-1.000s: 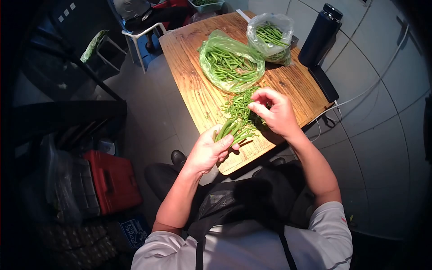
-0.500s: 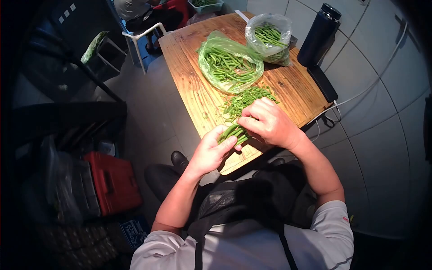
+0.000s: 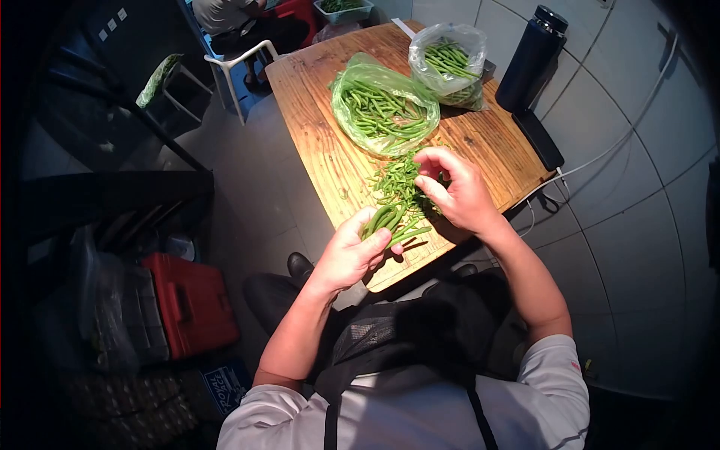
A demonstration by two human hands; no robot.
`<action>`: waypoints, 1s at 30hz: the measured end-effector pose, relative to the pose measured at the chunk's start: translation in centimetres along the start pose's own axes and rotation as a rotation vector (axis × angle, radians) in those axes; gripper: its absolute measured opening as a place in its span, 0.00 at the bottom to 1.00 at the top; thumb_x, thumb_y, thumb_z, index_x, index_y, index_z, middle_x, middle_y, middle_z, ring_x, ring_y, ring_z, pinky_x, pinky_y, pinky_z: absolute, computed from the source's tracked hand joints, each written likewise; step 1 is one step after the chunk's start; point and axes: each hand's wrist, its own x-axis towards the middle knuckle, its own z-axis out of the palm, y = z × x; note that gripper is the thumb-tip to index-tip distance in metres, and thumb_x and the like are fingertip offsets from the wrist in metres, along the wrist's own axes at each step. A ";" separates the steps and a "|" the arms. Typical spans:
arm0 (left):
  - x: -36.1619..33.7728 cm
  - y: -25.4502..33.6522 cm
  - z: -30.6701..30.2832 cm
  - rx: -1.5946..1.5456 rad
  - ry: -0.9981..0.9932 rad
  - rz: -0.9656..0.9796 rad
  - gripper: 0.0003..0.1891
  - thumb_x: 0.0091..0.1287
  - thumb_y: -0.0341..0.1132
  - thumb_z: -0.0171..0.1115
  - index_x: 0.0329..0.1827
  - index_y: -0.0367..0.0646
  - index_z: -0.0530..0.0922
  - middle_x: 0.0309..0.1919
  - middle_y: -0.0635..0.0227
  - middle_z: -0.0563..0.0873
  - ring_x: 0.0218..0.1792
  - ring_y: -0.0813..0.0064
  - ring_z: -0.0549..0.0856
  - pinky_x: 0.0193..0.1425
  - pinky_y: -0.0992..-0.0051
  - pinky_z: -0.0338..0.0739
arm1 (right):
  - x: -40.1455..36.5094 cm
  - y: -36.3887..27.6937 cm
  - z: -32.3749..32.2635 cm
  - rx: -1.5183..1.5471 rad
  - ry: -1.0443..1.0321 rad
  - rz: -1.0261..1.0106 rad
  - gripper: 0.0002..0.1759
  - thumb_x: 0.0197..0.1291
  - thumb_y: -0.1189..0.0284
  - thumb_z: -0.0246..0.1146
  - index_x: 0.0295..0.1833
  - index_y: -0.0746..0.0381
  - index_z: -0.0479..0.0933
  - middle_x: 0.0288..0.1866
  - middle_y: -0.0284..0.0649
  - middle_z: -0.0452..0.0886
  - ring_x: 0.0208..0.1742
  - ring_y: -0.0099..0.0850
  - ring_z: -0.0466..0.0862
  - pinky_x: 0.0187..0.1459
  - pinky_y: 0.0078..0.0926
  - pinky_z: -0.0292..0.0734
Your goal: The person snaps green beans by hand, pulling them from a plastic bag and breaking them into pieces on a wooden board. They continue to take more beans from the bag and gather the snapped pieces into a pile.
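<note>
My left hand (image 3: 349, 253) is closed around a small bunch of green beans (image 3: 388, 220) near the front edge of the wooden table (image 3: 311, 105). To its right, my right hand (image 3: 459, 189) has thumb and fingers apart, with nothing visible between them. It hovers over a loose pile of short green bean pieces (image 3: 396, 180). Just beyond the pile, a green plastic bag (image 3: 351, 70) lies open with whole green beans (image 3: 379, 112) inside. Behind that, a clear plastic bag (image 3: 474, 46) holds more green beans (image 3: 448, 58).
A dark blue flask (image 3: 531, 60) and a black phone-like device (image 3: 538, 141) with a white cable (image 3: 626, 135) line the tiled wall. At left stand a red case (image 3: 191, 304) and a white chair (image 3: 232, 64). Another person (image 3: 225, 19) sits at the back.
My right hand has moved away from the bunch, up and to the right, and its fingers have opened. My left hand keeps its hold on the green beans.
</note>
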 end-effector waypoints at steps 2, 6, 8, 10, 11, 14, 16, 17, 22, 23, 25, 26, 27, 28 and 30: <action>0.0 0.0 0.0 -0.019 -0.007 0.013 0.13 0.79 0.40 0.57 0.59 0.42 0.73 0.35 0.72 0.85 0.22 0.92 0.69 0.25 0.89 0.64 | -0.1 -0.2 0.0 -0.037 0.003 0.004 0.13 0.60 0.79 0.67 0.52 0.66 0.82 0.42 0.44 0.83 0.40 0.36 0.84 0.44 0.30 0.79; 0.3 0.0 -0.2 -0.047 -0.019 -0.003 0.15 0.79 0.42 0.56 0.59 0.42 0.73 0.34 0.72 0.84 0.22 0.91 0.69 0.25 0.88 0.64 | -0.3 -0.9 -0.3 -0.115 -0.037 -0.352 0.14 0.59 0.79 0.69 0.51 0.63 0.84 0.42 0.42 0.85 0.39 0.37 0.84 0.44 0.31 0.79; 0.4 0.0 -0.1 -0.035 -0.028 -0.005 0.15 0.80 0.43 0.56 0.59 0.42 0.73 0.34 0.72 0.83 0.22 0.91 0.69 0.25 0.89 0.64 | -0.2 -0.8 -0.5 -0.224 -0.165 -0.451 0.13 0.56 0.78 0.70 0.48 0.62 0.84 0.39 0.41 0.85 0.39 0.40 0.84 0.43 0.34 0.79; 0.4 -0.1 -0.3 0.003 -0.038 -0.014 0.15 0.80 0.43 0.55 0.59 0.42 0.74 0.34 0.72 0.83 0.23 0.91 0.70 0.26 0.88 0.65 | -0.2 -0.8 -0.4 -0.238 -0.177 -0.474 0.12 0.54 0.78 0.71 0.46 0.62 0.84 0.39 0.41 0.84 0.38 0.40 0.84 0.42 0.35 0.79; 0.4 -0.2 -0.4 0.020 -0.040 -0.016 0.15 0.80 0.43 0.55 0.60 0.41 0.74 0.35 0.72 0.84 0.23 0.91 0.71 0.27 0.88 0.66 | -0.1 -0.8 -0.3 -0.243 -0.187 -0.488 0.12 0.54 0.77 0.71 0.45 0.62 0.84 0.38 0.41 0.84 0.38 0.41 0.84 0.42 0.35 0.79; 0.1 0.3 0.3 0.037 -0.019 -0.021 0.16 0.80 0.43 0.55 0.60 0.41 0.75 0.34 0.73 0.83 0.25 0.91 0.73 0.29 0.87 0.67 | -0.1 -0.6 -0.1 -0.231 -0.212 -0.443 0.10 0.53 0.77 0.70 0.43 0.63 0.83 0.37 0.41 0.84 0.38 0.41 0.84 0.42 0.35 0.79; 0.0 0.2 0.4 0.054 -0.019 -0.015 0.17 0.80 0.43 0.54 0.61 0.41 0.75 0.34 0.74 0.83 0.26 0.90 0.74 0.30 0.86 0.68 | -0.3 -0.4 0.2 -0.219 -0.236 -0.417 0.10 0.54 0.77 0.69 0.43 0.63 0.83 0.37 0.43 0.84 0.38 0.42 0.83 0.42 0.36 0.79; 0.0 0.2 0.5 0.064 -0.020 -0.012 0.17 0.80 0.43 0.54 0.62 0.41 0.75 0.33 0.75 0.83 0.27 0.90 0.74 0.31 0.86 0.68 | -0.4 -0.3 0.3 -0.215 -0.246 -0.404 0.10 0.54 0.77 0.69 0.43 0.64 0.83 0.37 0.44 0.84 0.38 0.43 0.83 0.42 0.36 0.79; 0.3 -0.3 -0.2 0.012 -0.027 -0.069 0.17 0.80 0.43 0.54 0.63 0.42 0.75 0.31 0.75 0.81 0.24 0.91 0.71 0.28 0.88 0.65 | -1.7 -0.7 1.6 0.148 -0.222 0.088 0.06 0.62 0.76 0.67 0.42 0.66 0.82 0.35 0.34 0.84 0.36 0.24 0.81 0.41 0.25 0.77; 0.4 -0.3 -0.2 -0.006 -0.032 -0.067 0.17 0.80 0.43 0.54 0.63 0.42 0.74 0.30 0.75 0.81 0.24 0.91 0.71 0.27 0.89 0.64 | -1.9 -0.8 1.9 0.318 -0.223 0.299 0.06 0.65 0.75 0.66 0.42 0.67 0.82 0.35 0.31 0.83 0.36 0.20 0.80 0.41 0.22 0.76; 0.5 -0.6 -0.2 -0.047 -0.048 -0.073 0.18 0.80 0.44 0.54 0.64 0.42 0.74 0.30 0.75 0.80 0.22 0.91 0.69 0.25 0.89 0.62 | -1.8 -0.4 2.1 0.547 -0.220 0.343 0.06 0.68 0.74 0.66 0.43 0.67 0.82 0.36 0.28 0.82 0.38 0.16 0.78 0.41 0.19 0.74; 0.5 -0.7 -0.1 -0.068 -0.056 -0.076 0.18 0.80 0.44 0.54 0.64 0.42 0.74 0.29 0.75 0.80 0.22 0.92 0.68 0.25 0.89 0.61 | -1.7 -0.2 2.2 0.663 -0.219 0.365 0.07 0.69 0.73 0.65 0.43 0.67 0.81 0.37 0.27 0.81 0.39 0.14 0.77 0.42 0.17 0.74; 0.4 -0.6 0.0 -0.069 -0.036 -0.076 0.17 0.80 0.44 0.54 0.62 0.42 0.74 0.29 0.75 0.80 0.21 0.92 0.67 0.24 0.89 0.61 | -1.5 0.0 2.2 0.650 -0.163 0.366 0.06 0.69 0.74 0.65 0.45 0.66 0.81 0.38 0.28 0.82 0.39 0.15 0.78 0.42 0.17 0.74; 0.4 -0.7 -0.1 -0.086 -0.038 -0.081 0.16 0.81 0.44 0.54 0.61 0.42 0.75 0.29 0.75 0.80 0.21 0.92 0.67 0.24 0.89 0.60 | -1.1 0.4 2.3 0.589 -0.061 0.272 0.05 0.68 0.75 0.66 0.45 0.66 0.81 0.39 0.29 0.83 0.39 0.15 0.78 0.43 0.17 0.75; 0.4 -0.7 -0.4 -0.119 -0.043 -0.089 0.15 0.81 0.43 0.53 0.59 0.42 0.75 0.29 0.75 0.79 0.20 0.92 0.66 0.23 0.89 0.60 | -0.5 1.0 1.4 0.504 0.010 0.294 0.05 0.68 0.75 0.66 0.44 0.66 0.81 0.39 0.28 0.83 0.40 0.16 0.79 0.44 0.19 0.76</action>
